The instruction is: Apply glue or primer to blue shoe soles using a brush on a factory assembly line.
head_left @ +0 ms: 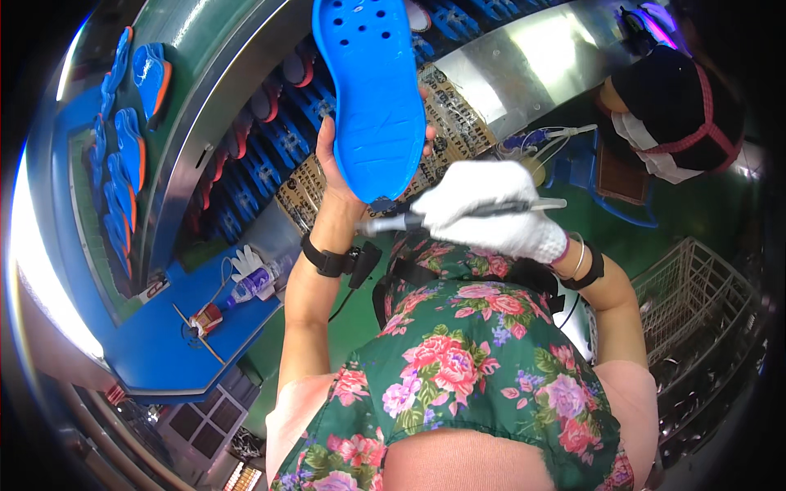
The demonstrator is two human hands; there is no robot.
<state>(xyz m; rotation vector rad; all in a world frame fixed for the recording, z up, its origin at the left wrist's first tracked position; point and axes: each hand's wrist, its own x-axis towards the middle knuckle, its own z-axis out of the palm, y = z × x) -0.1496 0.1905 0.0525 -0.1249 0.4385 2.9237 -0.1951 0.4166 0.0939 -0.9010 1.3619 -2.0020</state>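
Observation:
A blue shoe sole [372, 106] with several round holes at its far end is held up in front of me. My bare left hand [334, 164] is closed round its lower half, thumb at the left edge and fingertips showing at the right edge. At the sole's near end hangs a small dark patch [382, 203]. My right hand [487, 213], in a white glove, grips a slim pen-like tool [553, 204] with a dark body. The tool's blurred metal tip [383, 225] points left, just below the sole's near end; I cannot tell whether they touch.
Blue-and-orange soles [131, 151] lie on the green belt at left. More blue pieces [246, 196] fill racks beyond a metal rail. A blue table [164, 352] bears a bottle [252, 282] and a white glove [246, 260]. Wire basket [679, 286] at right; another person [679, 106] far right.

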